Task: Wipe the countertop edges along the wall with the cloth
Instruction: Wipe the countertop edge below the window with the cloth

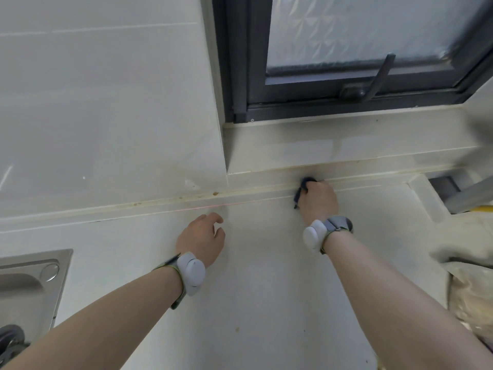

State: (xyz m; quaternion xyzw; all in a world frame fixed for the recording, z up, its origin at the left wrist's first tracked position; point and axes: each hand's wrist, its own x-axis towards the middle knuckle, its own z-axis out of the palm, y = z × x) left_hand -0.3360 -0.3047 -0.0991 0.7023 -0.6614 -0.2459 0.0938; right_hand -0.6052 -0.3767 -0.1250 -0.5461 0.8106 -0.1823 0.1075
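Pale cream stone makes up the countertop (261,276), which fills most of the view and meets the tiled wall (106,102) along a raised back edge (165,202) marked with a few brownish spots. Above and to the right sits a dark-framed window (346,62) with frosted, patterned glass and a lever handle, its sill stepping down to the counter. At the lower left the corner of a stainless steel sink (32,279) shows, and at the far right edge lies some crumpled pale material, too blurred to name. Both forearms reach forward, each wearing a grey wrist device. The left hand (201,239) rests on the counter just before the back edge, its fingers loosely curled and holding nothing. The right hand (318,200) is curled around a dark cloth (304,186), pressing it against the back edge below the window sill; only a small bunch of the cloth shows past the fingers.
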